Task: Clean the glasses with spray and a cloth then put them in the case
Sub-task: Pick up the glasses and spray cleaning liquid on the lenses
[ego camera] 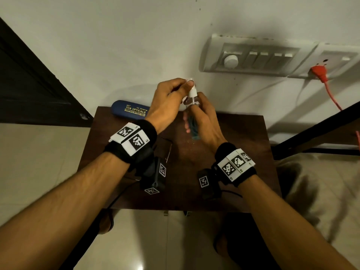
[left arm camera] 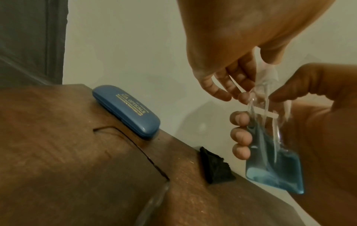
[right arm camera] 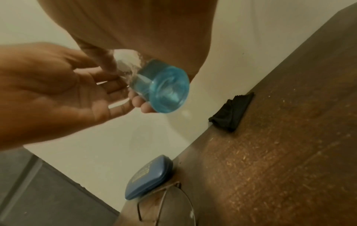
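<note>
Glasses (right arm camera: 166, 203) lie flat on table (ego camera: 243, 133) beneath left hand (ego camera: 165, 106), which pinches a clear cap; right hand (ego camera: 204, 121) grips upright spray bottle (left arm camera: 274, 160), nozzle up, nearer the wall

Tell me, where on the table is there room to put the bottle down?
The right half of the table, right of the right hand, looks bare. The near edge is bare too. It is crowded on the left: the blue case at the back corner, the glasses beside it, the black cloth at the wall.
</note>
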